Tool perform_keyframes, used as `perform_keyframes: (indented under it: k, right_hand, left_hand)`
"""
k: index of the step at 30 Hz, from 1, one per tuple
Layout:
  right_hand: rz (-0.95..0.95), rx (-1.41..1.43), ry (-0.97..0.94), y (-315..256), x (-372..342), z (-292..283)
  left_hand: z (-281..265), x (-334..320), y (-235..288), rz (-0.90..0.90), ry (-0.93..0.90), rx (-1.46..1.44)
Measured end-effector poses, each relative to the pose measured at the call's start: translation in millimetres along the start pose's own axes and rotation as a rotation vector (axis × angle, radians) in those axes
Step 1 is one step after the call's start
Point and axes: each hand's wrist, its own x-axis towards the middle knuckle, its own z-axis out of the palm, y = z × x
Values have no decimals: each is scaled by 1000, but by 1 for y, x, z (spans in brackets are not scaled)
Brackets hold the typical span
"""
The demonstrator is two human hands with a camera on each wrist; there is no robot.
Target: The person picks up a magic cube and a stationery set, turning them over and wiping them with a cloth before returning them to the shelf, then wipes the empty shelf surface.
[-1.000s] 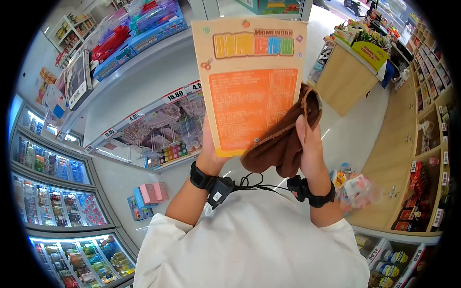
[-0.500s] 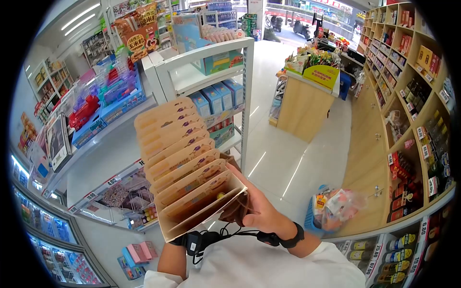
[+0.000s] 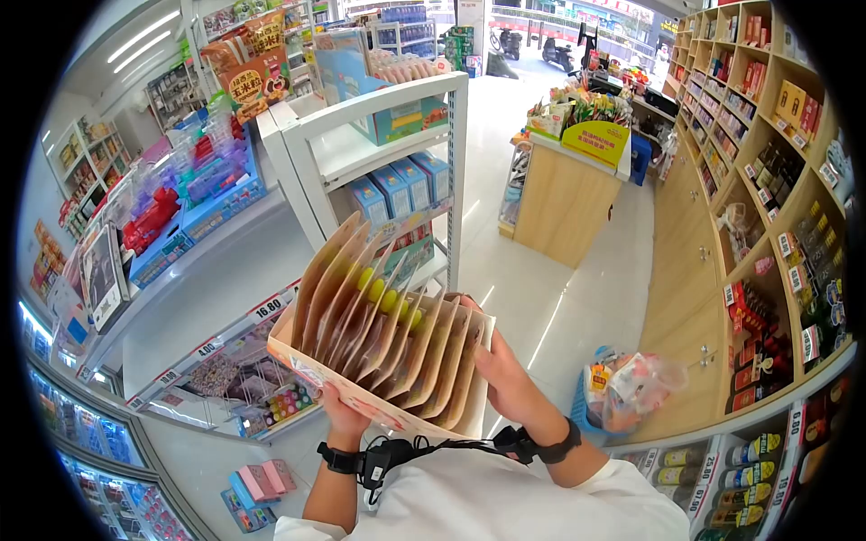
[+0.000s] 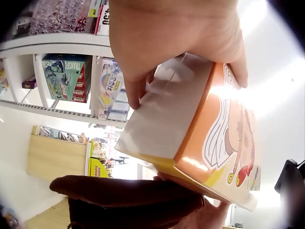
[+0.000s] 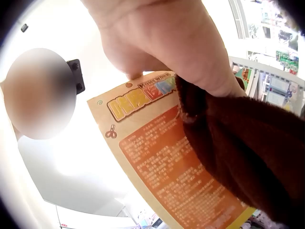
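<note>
An open cardboard display box (image 3: 379, 406) is held up in front of my chest, filled with a row of flat upright packets (image 3: 397, 334). Several yellow-green round bits show among the packets. My left hand (image 3: 343, 413) grips the box at its lower left, with fingers round its white bottom (image 4: 162, 105) in the left wrist view. At the other end, my right hand (image 3: 510, 379) holds the box's right panel, its orange text side (image 5: 167, 157) facing the right wrist camera. A brown cloth (image 5: 252, 148) hangs from the right hand, against that panel; the head view mostly hides it.
A white shelf rack (image 3: 298, 144) stands ahead, with blue boxes (image 3: 397, 189) on it. To the left is a shelf with toys (image 3: 198, 189). A wooden counter (image 3: 564, 198) stands ahead right, near wall shelving (image 3: 767, 171). A blue basket (image 3: 588, 401) sits on the floor.
The box has tipped from its printed panel facing me to its open top showing, then turned so the packets lean the other way. The head view has lifted toward the shop front.
</note>
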Motion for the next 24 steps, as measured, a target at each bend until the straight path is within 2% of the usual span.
perform_keyframes:
  k: [1,3,6,8,9,11,13,15,17,18,19,21,23,24]
  right_hand:
    - [7,3,3,-3,0,-4]
    - [178,-31,-62,-9,0,-10]
    - [291,-78,-83,-32,-3,-7]
    - [391,-126,-89,-41,-8,-8]
    - [348,-102,-54,-25,-11,-17]
    - [378,-52,13,-20,-14,-22]
    - [349,40,92,-10,-11,-27]
    - [267,127,87,-8,-10,-37]
    - [197,115,118,5,-4,-38]
    - [171,73,154,7,-4,-36]
    - [194,74,131,11,-1,-32]
    - [188,77,145,12,5,-34]
    - [231,62,116,15,10,-31]
    - [244,49,94,16,13,-33]
  left_hand:
    - [-6,-1,-3,17,-36,41]
    - [-15,-2,-4,11,-60,76]
    - [-45,-4,-6,-65,-103,144]
    - [-65,-9,-11,-88,0,214]
    - [-64,-8,-7,-95,37,240]
    - [-23,-10,10,-17,70,91]
    - [-16,-8,24,8,55,213]
    - [-7,-7,45,-186,-14,361]
    - [-22,-10,35,23,-15,86]
    - [-2,-13,50,7,-107,139]
    - [0,-17,61,20,-77,136]
    - [7,-25,78,-126,7,-152]
    - [8,-33,94,-166,80,-184]
    - [9,-38,97,-189,101,-106]
